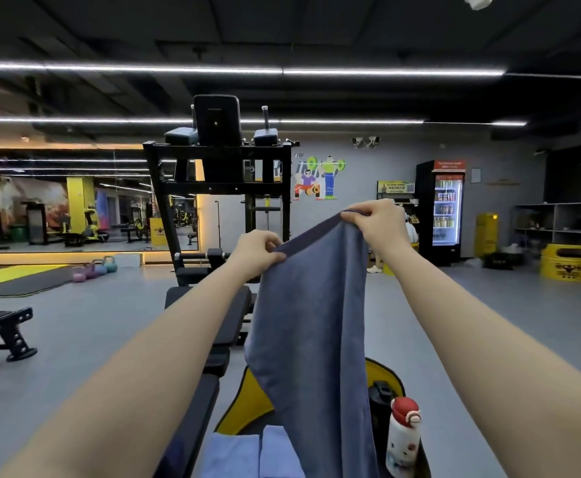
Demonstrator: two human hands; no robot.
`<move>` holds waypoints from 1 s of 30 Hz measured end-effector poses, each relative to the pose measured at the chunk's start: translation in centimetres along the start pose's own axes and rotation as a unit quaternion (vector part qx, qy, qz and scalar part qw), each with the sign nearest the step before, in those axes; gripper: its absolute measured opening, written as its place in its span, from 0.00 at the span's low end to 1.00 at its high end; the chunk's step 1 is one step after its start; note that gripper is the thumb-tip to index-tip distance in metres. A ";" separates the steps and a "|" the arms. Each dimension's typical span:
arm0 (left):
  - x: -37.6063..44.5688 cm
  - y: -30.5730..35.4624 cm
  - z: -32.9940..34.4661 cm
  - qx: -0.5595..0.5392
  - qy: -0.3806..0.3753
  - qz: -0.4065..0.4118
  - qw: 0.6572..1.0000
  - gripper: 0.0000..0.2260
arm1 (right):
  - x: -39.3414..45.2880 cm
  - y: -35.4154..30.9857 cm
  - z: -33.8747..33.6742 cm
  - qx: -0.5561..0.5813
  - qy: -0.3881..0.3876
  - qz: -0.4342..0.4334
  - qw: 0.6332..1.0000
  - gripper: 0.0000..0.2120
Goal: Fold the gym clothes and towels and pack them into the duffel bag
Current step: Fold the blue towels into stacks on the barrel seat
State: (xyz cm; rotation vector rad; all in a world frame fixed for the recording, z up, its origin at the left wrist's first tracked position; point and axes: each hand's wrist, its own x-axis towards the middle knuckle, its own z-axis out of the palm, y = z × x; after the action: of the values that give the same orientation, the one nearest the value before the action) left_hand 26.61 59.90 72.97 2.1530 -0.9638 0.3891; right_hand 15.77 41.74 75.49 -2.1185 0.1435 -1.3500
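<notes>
I see a gym: grey floor (454,322), dark ceiling with light strips (213,69), a mirror wall (57,201), a black machine (218,174), a lit drinks fridge (446,208).

Gym: kettlebells (95,269), weight bench (0,331)

We held a dark blue towel (311,315) up in front of us, our left hand (258,248) and right hand (377,220) each pinching its top edge, the right higher. It hung down over a yellow and black duffel bag (247,405). Light blue folded cloths (247,455) lay below, and a white bottle with a red cap (403,436) stood beside the towel.
</notes>
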 end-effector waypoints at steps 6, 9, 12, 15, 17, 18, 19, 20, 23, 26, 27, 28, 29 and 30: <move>-3.6 -2.3 -0.1 0.002 0.066 -0.033 0.997 0.06 | -3.2 1.1 -2.8 -0.020 0.034 0.019 0.999 0.10; -4.7 -2.1 -1.1 -0.001 0.099 -0.022 0.995 0.07 | -4.2 1.8 -3.8 -0.039 0.040 0.026 0.998 0.10; -5.5 -2.0 -2.0 0.029 0.117 -0.013 0.993 0.09 | -5.1 2.3 -4.9 -0.060 0.047 0.030 0.997 0.10; -6.2 -1.6 -2.7 0.026 0.130 -0.019 0.991 0.08 | -5.9 2.6 -6.0 -0.054 0.059 0.045 0.996 0.10; -6.5 -1.2 -3.1 0.017 0.151 -0.011 0.988 0.07 | -6.2 2.6 -6.5 -0.050 0.061 0.046 0.996 0.10; -6.7 -0.8 -3.3 0.009 0.161 -0.008 0.987 0.06 | -6.3 2.5 -6.8 -0.048 0.063 0.045 0.996 0.10; -6.9 -0.4 -3.4 -0.001 0.171 -0.004 0.985 0.06 | -6.5 2.2 -7.0 -0.049 0.068 0.045 0.995 0.10; -7.0 -0.1 -3.5 -0.013 0.183 0.001 0.983 0.06 | -6.5 2.0 -7.2 -0.049 0.075 0.044 0.995 0.10; -7.1 0.9 -3.9 -0.043 0.216 0.022 0.975 0.07 | -6.5 1.4 -7.7 -0.050 0.096 0.031 0.994 0.10; -6.9 1.7 -4.3 -0.049 0.239 0.041 0.969 0.06 | -6.4 0.6 -8.1 -0.048 0.106 0.021 0.993 0.10; -6.8 1.9 -4.5 -0.051 0.244 0.045 0.967 0.06 | -6.4 0.5 -8.2 -0.045 0.108 0.020 0.993 0.10; -6.7 1.9 -4.6 -0.054 0.246 0.049 0.966 0.06 | -6.4 0.4 -8.3 -0.044 0.109 0.020 0.993 0.10; -6.5 1.9 -4.7 -0.056 0.246 0.051 0.966 0.06 | -6.3 0.4 -8.3 -0.043 0.109 0.021 0.993 0.10; -6.4 1.8 -4.6 -0.058 0.242 0.051 0.967 0.05 | -6.3 0.6 -8.3 -0.043 0.106 0.023 0.993 0.10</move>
State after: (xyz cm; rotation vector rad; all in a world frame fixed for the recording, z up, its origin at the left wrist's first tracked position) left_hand 21.08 65.78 73.68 1.7841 -0.7916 0.8425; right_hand 5.89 40.16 72.64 -2.0240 0.3402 -1.5637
